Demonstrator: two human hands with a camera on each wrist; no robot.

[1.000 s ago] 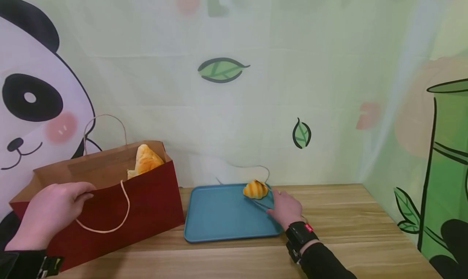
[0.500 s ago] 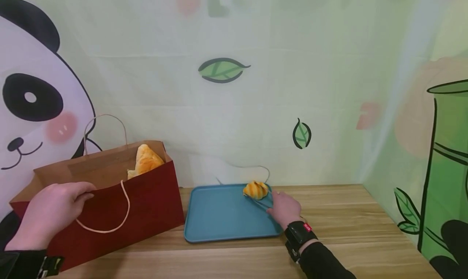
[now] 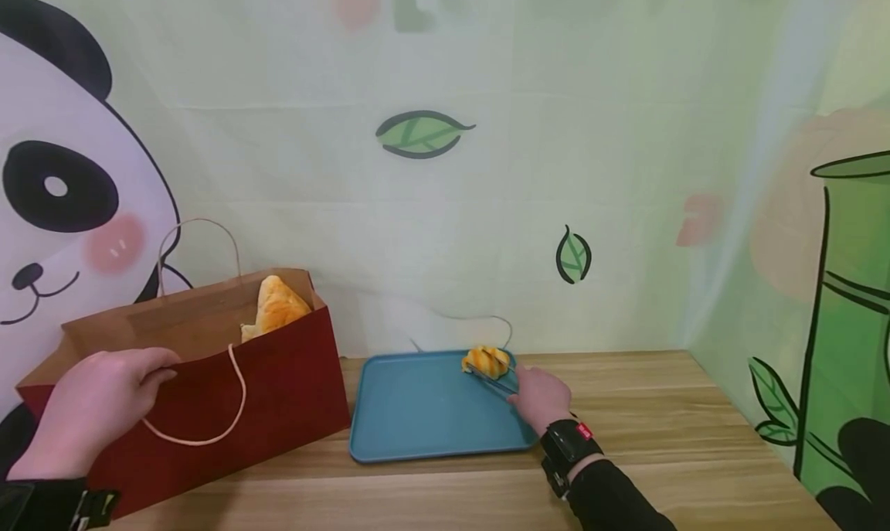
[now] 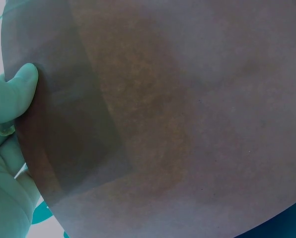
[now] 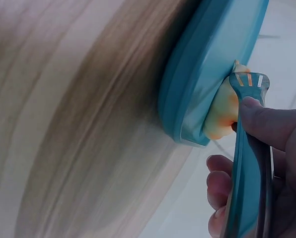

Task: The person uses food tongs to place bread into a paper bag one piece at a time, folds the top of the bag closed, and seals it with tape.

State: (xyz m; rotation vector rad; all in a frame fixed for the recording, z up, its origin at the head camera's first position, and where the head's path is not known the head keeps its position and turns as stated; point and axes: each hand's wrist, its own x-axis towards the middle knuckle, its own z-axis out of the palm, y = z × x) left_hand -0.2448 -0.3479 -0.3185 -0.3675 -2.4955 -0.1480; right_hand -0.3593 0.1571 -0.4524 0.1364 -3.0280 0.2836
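My left hand point(image 3: 104, 396) pinches the front rim of a dark red paper bag point(image 3: 278, 392) at the left. In the left wrist view, its thumb point(image 4: 24, 91) lies against the bag's brown inside point(image 4: 227, 114). A golden bread piece point(image 3: 278, 307) sticks up out of the bag's right end. My right hand point(image 3: 542, 398) grips metal tongs point(image 5: 247, 168), thumb pressed on one arm near the slotted tip. The tips reach around a small striped croissant point(image 3: 485, 359) at the back right corner of a blue tray point(image 3: 431, 419). In the right wrist view the croissant point(image 5: 221, 111) is partly hidden behind the tongs.
Bag and tray stand side by side on a wood-grain table point(image 3: 626, 423). A cream cord handle point(image 3: 239, 392) hangs over the bag's front; the other stands up behind. A printed cloth backdrop point(image 3: 487, 168) rises right behind the table.
The tongs' arms have come further over the croissant, which has turned and tipped slightly. My right hand has shifted a little to the left. My left hand and the bag hold nearly still.
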